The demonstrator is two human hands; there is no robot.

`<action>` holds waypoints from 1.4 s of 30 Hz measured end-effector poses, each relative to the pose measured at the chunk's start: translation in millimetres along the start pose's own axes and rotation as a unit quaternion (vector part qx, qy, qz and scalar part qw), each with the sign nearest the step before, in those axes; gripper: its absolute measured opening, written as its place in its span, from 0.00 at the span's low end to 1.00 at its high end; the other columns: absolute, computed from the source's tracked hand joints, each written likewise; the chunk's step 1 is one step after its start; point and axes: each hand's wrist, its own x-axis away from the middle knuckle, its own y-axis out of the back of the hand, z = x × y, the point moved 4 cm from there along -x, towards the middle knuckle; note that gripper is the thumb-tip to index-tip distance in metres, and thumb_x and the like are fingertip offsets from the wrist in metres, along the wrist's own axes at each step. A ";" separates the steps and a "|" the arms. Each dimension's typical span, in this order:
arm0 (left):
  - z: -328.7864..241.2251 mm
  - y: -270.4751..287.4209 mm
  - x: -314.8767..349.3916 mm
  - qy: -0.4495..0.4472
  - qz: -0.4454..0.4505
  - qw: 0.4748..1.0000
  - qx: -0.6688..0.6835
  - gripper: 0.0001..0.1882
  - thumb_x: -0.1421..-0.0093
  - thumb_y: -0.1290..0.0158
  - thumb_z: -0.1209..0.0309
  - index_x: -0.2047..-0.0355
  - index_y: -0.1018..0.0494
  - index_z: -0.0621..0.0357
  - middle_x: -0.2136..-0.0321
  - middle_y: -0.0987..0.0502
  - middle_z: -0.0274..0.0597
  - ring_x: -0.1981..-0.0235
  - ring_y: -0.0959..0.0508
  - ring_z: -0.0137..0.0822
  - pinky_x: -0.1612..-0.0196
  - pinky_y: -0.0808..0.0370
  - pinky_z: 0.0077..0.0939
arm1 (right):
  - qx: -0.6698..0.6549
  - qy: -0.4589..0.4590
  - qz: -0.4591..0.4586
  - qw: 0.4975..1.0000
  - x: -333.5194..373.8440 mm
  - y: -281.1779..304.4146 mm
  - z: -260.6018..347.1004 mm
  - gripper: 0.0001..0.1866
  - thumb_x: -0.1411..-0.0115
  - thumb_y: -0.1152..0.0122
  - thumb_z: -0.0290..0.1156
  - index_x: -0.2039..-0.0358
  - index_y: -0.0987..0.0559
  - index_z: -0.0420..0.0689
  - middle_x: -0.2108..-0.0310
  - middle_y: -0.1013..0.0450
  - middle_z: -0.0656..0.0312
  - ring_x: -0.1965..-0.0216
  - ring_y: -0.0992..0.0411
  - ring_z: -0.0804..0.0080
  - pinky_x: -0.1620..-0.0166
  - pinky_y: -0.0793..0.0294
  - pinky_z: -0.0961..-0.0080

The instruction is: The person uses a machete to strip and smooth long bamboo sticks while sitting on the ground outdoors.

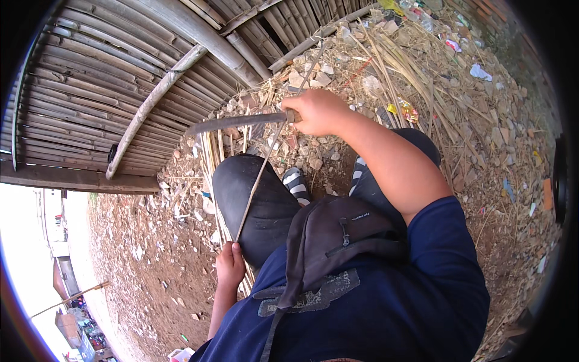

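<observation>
Both hands are closed and busy: my right hand (316,113) is fisted round the handle of a long, dark, flat-bladed metal knife (238,122), blade running out to my left; my left hand (230,263) is curled shut round the lower end of a thin, pale, long bamboo strip (265,160). That strip runs up from the left hand, across my dark-trousered knee (256,202), under or against the blade, and on toward the rubble beyond. I cannot tell whether the edge is bedded in the strip or only resting on it. A bundle of similar pale bamboo slivers (211,157) lies on the dirt ground (151,265) just beside the knee. Grey bamboo-slat wall (90,78) behind; a dark shoulder bag (338,241) hangs on my chest. Risks as I judge them: the blade sits over the knee, so a slip off the narrow strip could carry it into the leg; a loose hold below could let the strip twist and run the cut off-line; splinters to the left fingers.
</observation>
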 end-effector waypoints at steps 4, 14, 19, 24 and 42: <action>-3.9 -2.2 -0.8 0.031 0.008 0.999 0.024 0.23 0.25 0.61 0.57 0.71 0.30 0.63 0.78 0.25 0.55 0.74 0.23 0.56 0.70 0.31 0.47 | 0.040 0.001 0.032 0.999 1.9 -1.1 20.9 0.28 0.48 0.29 0.38 0.51 0.33 0.53 0.75 0.24 0.52 0.68 0.21 0.47 0.66 0.26 0.49; 2.2 -8.1 -6.3 0.023 -0.013 0.999 0.039 0.24 0.26 0.60 0.57 0.73 0.32 0.64 0.80 0.26 0.60 0.75 0.23 0.62 0.72 0.30 0.51 | 0.026 -0.085 0.116 0.989 -6.4 -19.3 -9.7 0.12 0.49 0.36 0.33 0.63 0.19 0.47 0.65 0.20 0.52 0.59 0.21 0.52 0.55 0.22 0.53; 10.3 -8.1 -9.9 0.029 0.013 0.998 0.049 0.24 0.26 0.61 0.57 0.72 0.32 0.64 0.80 0.26 0.62 0.74 0.24 0.66 0.70 0.30 0.53 | 0.013 -0.053 0.181 0.982 -2.8 -23.8 23.3 0.13 0.48 0.36 0.34 0.61 0.18 0.47 0.66 0.20 0.52 0.60 0.21 0.52 0.55 0.22 0.55; 4.8 -2.3 -15.7 0.014 0.033 0.997 0.066 0.24 0.26 0.61 0.57 0.71 0.30 0.65 0.80 0.26 0.60 0.74 0.22 0.63 0.69 0.29 0.50 | -0.078 -0.016 0.287 0.955 -9.7 -55.9 2.7 0.14 0.46 0.32 0.41 0.67 0.19 0.45 0.69 0.21 0.52 0.65 0.22 0.53 0.60 0.26 0.58; 16.6 -1.1 -17.7 0.017 0.075 0.992 0.104 0.26 0.26 0.60 0.53 0.70 0.30 0.66 0.78 0.25 0.56 0.74 0.24 0.48 0.66 0.29 0.41 | -0.051 -0.151 0.164 0.974 -19.9 -36.0 -49.0 0.14 0.48 0.33 0.38 0.64 0.18 0.43 0.66 0.20 0.51 0.61 0.22 0.55 0.58 0.24 0.61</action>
